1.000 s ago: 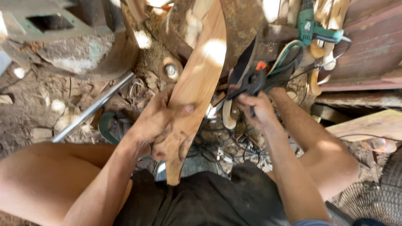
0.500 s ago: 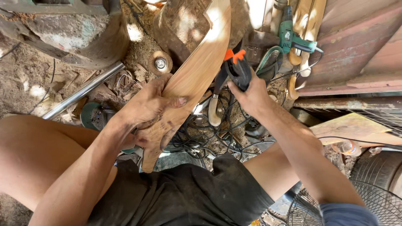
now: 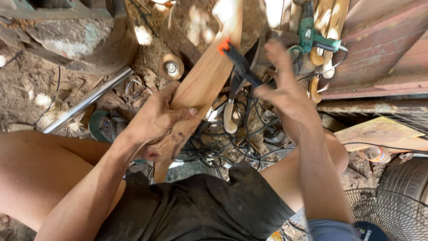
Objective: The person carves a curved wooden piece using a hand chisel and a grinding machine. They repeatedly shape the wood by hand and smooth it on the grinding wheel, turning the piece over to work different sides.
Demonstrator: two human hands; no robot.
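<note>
Two bare hands are at work, and one long curved wooden piece [image 3: 203, 85] sits between them. The left hand [image 3: 157, 119] has its grip clenched round the lower part of that wood, thumb across the face and fingers wrapped beneath, so the piece slants up and away from the grip toward the top of the view, with its short lower end poking out below the fist toward the dark shorts [image 3: 191, 209]. Just to the right of that grip, the right hand [image 3: 285, 91] is grasping one black-handled tool with an orange tip [image 3: 238, 64]; the handle runs from the fingers up and left, and the orange end lies against the wood's edge above the left grip. Whether the tip is pressing on the wood or only overlapping it cannot be told.

Beyond the right grip, up and to its right, lies one green power tool [image 3: 312, 35] among pale wooden handles. Between and below the two hands a tangle of black cables [image 3: 223, 143] covers the dirt floor [image 3: 26, 85]. Left of the left grip, one metal pipe [image 3: 87, 105] lies slantwise on the floor, and one round metal disc [image 3: 171, 68] sits just above it. Down at the lower right, well apart from both hands, one wire fan guard [image 3: 383, 214] shows.
</note>
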